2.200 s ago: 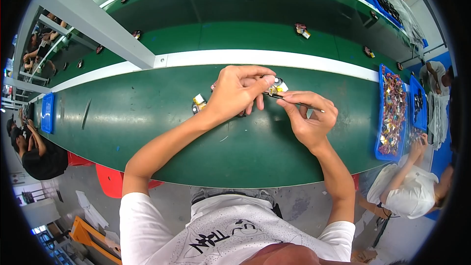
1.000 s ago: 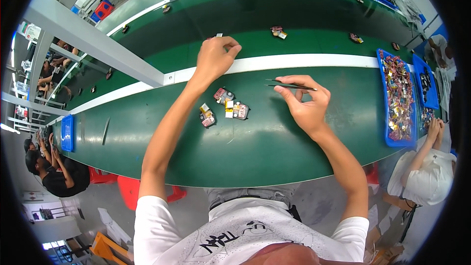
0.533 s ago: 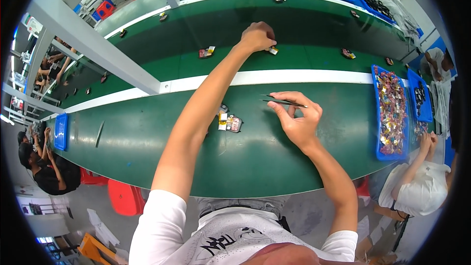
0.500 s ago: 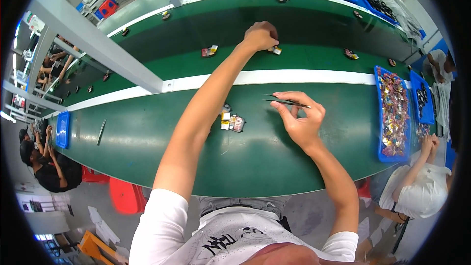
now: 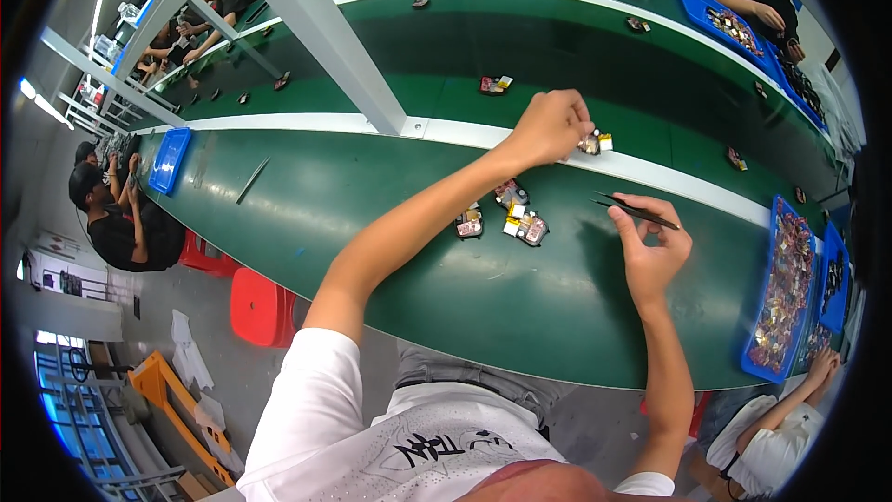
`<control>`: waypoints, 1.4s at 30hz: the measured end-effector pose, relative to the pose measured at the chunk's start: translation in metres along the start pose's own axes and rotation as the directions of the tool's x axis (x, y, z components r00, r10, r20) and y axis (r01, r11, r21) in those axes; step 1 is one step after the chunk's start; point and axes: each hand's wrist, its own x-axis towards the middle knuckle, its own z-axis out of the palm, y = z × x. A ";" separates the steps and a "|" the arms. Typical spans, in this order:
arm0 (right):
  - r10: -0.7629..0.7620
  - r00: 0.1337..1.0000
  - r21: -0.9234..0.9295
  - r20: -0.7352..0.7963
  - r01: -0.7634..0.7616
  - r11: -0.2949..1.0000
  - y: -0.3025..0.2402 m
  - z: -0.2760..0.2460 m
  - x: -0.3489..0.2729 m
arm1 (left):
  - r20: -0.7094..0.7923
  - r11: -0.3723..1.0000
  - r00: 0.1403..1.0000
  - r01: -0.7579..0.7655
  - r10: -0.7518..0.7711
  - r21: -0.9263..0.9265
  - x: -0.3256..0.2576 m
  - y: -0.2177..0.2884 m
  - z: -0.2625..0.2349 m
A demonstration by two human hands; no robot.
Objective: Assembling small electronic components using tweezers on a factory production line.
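Observation:
My left hand (image 5: 548, 128) pinches a small dark electronic part (image 5: 591, 143) with a yellow-and-white piece on it, over the white rail between the belt and the worktable. Its fingertips partly cover the part. In my right hand (image 5: 658, 251) is a pair of black tweezers (image 5: 643, 212), tips pointing left and apart, nothing between them. Below my left forearm, several similar parts lie close together on the green table: one dark part (image 5: 471, 222), another (image 5: 511, 192) nearer the rail, and one (image 5: 532, 229) beside a yellow-and-white piece.
More such parts sit on the green belt (image 5: 446, 102). On the right stand a blue tray (image 5: 760, 360) full of small colourful parts and a blue tray of black pieces (image 5: 834, 279). A grey post (image 5: 307, 28) rises from the rail. Other people work around the tables.
My left hand has come back from the belt to the rail with a part in its fingers. My right hand keeps the tweezers. The whole view has turned and shifted.

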 end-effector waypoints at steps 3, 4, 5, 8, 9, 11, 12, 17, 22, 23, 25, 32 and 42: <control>0.041 0.999 0.056 -0.003 -0.041 0.998 -0.005 0.001 0.003 | 0.078 0.961 0.976 0.214 -0.203 -0.177 -0.041 0.020 -0.016; 0.060 0.998 0.118 -0.019 -0.058 0.991 -0.007 0.003 0.004 | 0.074 0.939 0.973 0.231 -0.219 -0.256 -0.049 0.020 -0.019; 0.093 0.996 0.138 -0.013 -0.091 0.986 -0.010 0.004 0.005 | 0.076 0.909 0.970 0.245 -0.233 -0.337 -0.056 0.020 -0.021; 0.076 0.997 0.112 -0.016 -0.074 0.991 -0.005 0.001 0.004 | 0.067 0.897 0.978 0.209 -0.198 -0.390 -0.065 0.018 -0.019; 0.045 0.999 0.117 -0.027 -0.042 0.992 -0.006 0.001 0.004 | 0.084 0.891 0.978 0.207 -0.190 -0.404 -0.066 0.021 -0.019; -0.008 0.999 0.081 -0.040 0.011 0.997 -0.003 -0.001 0.003 | 0.020 0.910 0.984 0.174 -0.180 -0.377 -0.068 0.028 -0.017; -0.065 0.997 0.068 -0.044 0.068 0.995 -0.003 0.000 0.003 | 0.029 0.906 0.984 0.175 -0.177 -0.387 -0.069 0.029 -0.015; -0.252 0.966 0.046 -0.052 0.255 0.966 -0.004 0.003 0.000 | 0.007 0.910 0.986 0.158 -0.168 -0.384 -0.073 0.028 -0.005; -0.368 0.930 -0.053 -0.021 0.366 0.929 -0.003 0.004 0.001 | 0.025 0.895 0.985 0.164 -0.169 -0.415 -0.078 0.029 0.003; -0.397 0.918 -0.092 0.007 0.396 0.914 -0.003 0.002 0.001 | 0.024 0.886 0.984 0.170 -0.178 -0.431 -0.079 0.029 0.004; -0.421 0.906 -0.131 0.038 0.422 0.897 -0.003 0.000 0.000 | 0.025 0.876 0.982 0.179 -0.188 -0.448 -0.080 0.030 0.006; -0.559 0.825 -0.238 0.079 0.560 0.793 -0.003 0.003 0.001 | 0.066 0.843 0.977 0.209 -0.203 -0.496 -0.081 0.030 0.008; -0.578 0.810 -0.246 0.099 0.583 0.774 -0.003 0.001 0.002 | 0.093 0.806 0.972 0.232 -0.217 -0.544 -0.080 0.026 0.007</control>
